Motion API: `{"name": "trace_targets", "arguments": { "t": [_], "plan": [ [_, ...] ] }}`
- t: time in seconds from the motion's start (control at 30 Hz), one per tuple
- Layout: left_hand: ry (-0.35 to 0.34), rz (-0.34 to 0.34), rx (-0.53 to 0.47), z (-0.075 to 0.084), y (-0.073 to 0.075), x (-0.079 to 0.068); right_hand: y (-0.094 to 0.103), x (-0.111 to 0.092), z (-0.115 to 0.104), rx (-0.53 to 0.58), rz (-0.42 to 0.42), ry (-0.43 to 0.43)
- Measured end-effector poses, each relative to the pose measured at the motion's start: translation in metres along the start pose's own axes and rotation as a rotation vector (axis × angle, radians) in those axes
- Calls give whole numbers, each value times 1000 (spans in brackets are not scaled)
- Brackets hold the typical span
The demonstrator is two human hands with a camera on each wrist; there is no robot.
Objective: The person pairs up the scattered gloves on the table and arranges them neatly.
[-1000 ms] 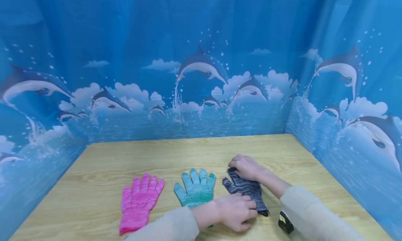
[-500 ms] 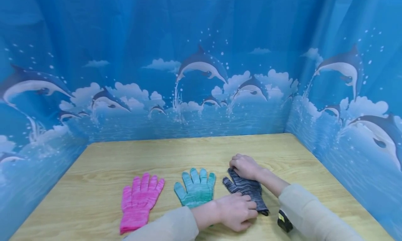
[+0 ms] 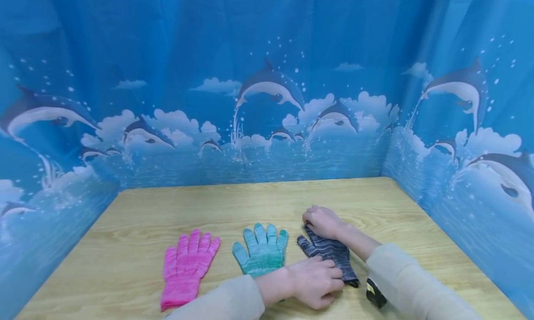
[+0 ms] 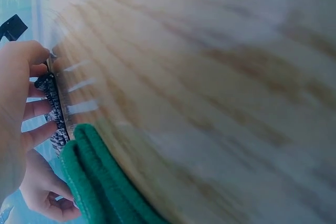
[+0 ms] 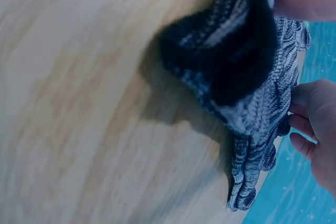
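A dark grey-and-white knit glove [image 3: 329,248] lies on the table at the right of a row of gloves. My left hand [image 3: 314,282] pinches it near the cuff. In the right wrist view, the black cuff [image 5: 247,51] stands up off the wood with its opening towards the camera. At the far end my right hand [image 3: 323,221] holds the glove's fingertips with curled fingers, hiding several of them. Left of it is a green glove [image 3: 263,255], its cuff mostly covered by the left forearm. A pink glove [image 3: 187,269] lies flat farther left.
The wood-grain table [image 3: 217,208] is bounded at the back and sides by a blue curtain [image 3: 167,55] printed with dolphins. A small black device [image 3: 375,293] is worn at the right wrist.
Both hands keep their hold on the dark knit glove in almost the same places. The whole head view has shifted very slightly. The pink and green gloves stay put.
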State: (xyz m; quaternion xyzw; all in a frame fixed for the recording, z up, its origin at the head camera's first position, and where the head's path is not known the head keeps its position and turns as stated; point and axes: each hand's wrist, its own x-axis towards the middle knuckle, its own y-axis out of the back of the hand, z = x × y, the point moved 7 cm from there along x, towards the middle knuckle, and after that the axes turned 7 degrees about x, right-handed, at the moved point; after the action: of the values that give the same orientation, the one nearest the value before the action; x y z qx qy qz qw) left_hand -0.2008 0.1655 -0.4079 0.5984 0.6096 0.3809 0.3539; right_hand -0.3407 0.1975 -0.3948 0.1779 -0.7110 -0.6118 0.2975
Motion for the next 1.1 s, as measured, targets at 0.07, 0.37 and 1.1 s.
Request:
{"name": "trace_targets", "arguments": {
  "t": [0.07, 0.37, 1.1],
  "plan": [
    [-1, -5, -4, 1, 0, 0, -1, 0, 0, 1, -16, -11],
    [-7, 4, -40, 0, 0, -2, 18, -11, -13, 62, -57, 90],
    [24, -62, -120, -8, 0, -3, 7, -32, -13, 95, -125, 156]
  ]
}}
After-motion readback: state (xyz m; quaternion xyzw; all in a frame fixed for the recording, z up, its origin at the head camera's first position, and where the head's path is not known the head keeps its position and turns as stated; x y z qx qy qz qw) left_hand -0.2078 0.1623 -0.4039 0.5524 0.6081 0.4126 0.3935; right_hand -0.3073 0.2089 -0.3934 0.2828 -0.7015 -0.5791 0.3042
